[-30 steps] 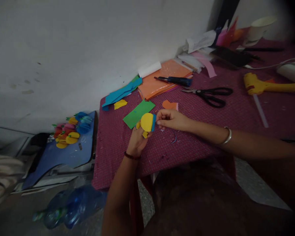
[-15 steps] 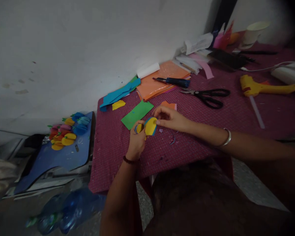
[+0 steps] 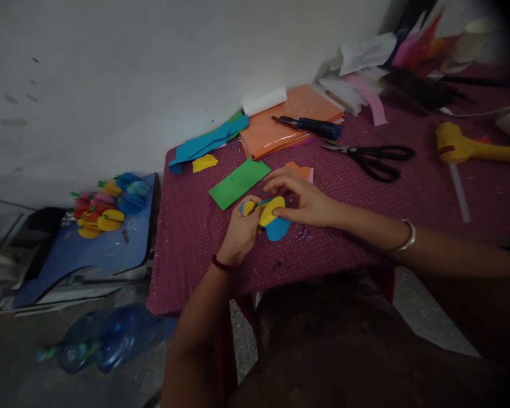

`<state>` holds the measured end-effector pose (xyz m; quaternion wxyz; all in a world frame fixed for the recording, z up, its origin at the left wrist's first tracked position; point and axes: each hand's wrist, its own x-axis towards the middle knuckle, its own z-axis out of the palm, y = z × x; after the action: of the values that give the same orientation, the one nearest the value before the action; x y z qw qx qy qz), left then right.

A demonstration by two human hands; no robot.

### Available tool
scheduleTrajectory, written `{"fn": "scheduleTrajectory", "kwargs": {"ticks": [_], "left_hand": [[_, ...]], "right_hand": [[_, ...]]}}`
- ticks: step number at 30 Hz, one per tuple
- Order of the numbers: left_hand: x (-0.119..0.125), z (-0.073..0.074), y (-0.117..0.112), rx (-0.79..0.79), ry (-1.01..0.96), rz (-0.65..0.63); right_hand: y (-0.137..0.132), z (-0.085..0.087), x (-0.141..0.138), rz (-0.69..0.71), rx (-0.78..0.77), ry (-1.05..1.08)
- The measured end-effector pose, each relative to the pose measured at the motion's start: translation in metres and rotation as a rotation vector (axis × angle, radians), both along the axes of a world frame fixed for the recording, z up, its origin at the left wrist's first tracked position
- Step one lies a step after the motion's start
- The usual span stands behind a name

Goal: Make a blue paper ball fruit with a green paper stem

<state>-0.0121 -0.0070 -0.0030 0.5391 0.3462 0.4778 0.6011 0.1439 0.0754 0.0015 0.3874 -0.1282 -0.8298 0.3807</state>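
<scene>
Over the front of the table, my left hand point(image 3: 240, 233) is closed around a small bundle of yellow and blue paper cutouts point(image 3: 249, 208). From its fingers a yellow cutout point(image 3: 272, 211) sticks out, with a rounded blue cutout point(image 3: 277, 229) below and partly behind it. My right hand point(image 3: 302, 199) pinches the edge of the yellow cutout between thumb and curled fingers. Just beyond my hands a green paper sheet point(image 3: 239, 183) lies flat. An orange paper piece point(image 3: 302, 170) shows behind my right hand.
Scissors point(image 3: 372, 158) and a box cutter point(image 3: 312, 125), which rests on orange sheets point(image 3: 276, 133), lie farther back. A yellow glue gun point(image 3: 471, 145) is at right. Coloured paper ornaments point(image 3: 108, 212) sit on a blue board point(image 3: 106, 249) at left. Plastic bottles point(image 3: 114, 340) lie on the floor.
The yellow cutout has shifted apart from the blue one, so more of the blue shows below it. My right thumb now presses on the yellow piece. The view has moved slightly.
</scene>
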Motion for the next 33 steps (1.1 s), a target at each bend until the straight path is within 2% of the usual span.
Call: {"fn": "scheduleTrajectory", "kwargs": {"ticks": [2,5,8,12,16,19,26,29,33], "left_hand": [[0.001,0.001,0.000,-0.002,0.006,0.004],[0.002,0.001,0.000,0.011,0.035,-0.009],[0.002,0.001,-0.001,0.036,0.037,-0.022],[0.000,0.003,-0.004,0.169,0.032,0.021],[-0.001,0.008,-0.008,0.265,0.227,0.037],[-0.001,0.010,-0.009,0.267,0.352,0.044],[-0.001,0.009,-0.010,0.239,0.416,0.042],[-0.001,0.010,-0.010,0.236,0.428,0.042],[0.001,0.013,-0.012,0.241,0.440,0.048]], "right_hand": [[-0.002,0.002,0.001,0.047,0.086,0.003],[-0.004,0.004,0.000,0.125,0.079,-0.001],[-0.007,0.002,-0.002,0.134,-0.010,0.020],[-0.009,0.001,-0.003,0.046,-0.171,0.074],[-0.010,0.003,-0.003,-0.010,-0.265,0.081],[-0.010,0.005,-0.003,-0.036,-0.278,0.072],[-0.009,0.006,-0.002,0.000,-0.429,0.068],[-0.009,0.006,-0.002,0.025,-0.540,0.050],[-0.009,0.004,-0.004,0.066,-0.764,0.082]]}}
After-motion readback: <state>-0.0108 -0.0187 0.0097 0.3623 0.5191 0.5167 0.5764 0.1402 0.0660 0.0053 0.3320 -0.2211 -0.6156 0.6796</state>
